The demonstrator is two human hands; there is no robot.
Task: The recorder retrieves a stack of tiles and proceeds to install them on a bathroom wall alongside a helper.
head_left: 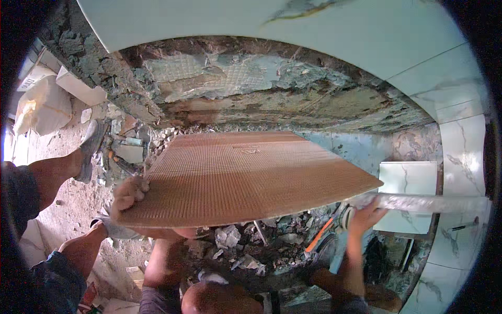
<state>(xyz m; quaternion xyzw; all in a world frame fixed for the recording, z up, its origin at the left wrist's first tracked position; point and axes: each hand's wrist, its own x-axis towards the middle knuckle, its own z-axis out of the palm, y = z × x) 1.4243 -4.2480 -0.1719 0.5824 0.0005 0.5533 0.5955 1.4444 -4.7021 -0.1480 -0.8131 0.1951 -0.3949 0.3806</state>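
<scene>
A large rectangular tile point(246, 180) is tilted in front of me, its brown, ribbed back facing up. My left hand point(130, 193) is closed on its near left corner, with the fingers curled over the edge and the rest under the tile. Beside the near right edge, my right hand point(363, 215) has its fingers stretched out and apart, close to a pale ledge point(418, 201). Whether this hand touches the tile I cannot tell. Just left of it is an orange-handled tool point(319, 235), partly hidden.
Broken rubble point(246, 246) lies below the tile. Beyond it rises a rough, stripped wall point(272, 99), with marbled white tiles point(460, 152) at the right. Another person's legs point(57, 175) are at the left, near a white sack point(44, 107) and scattered debris point(128, 152).
</scene>
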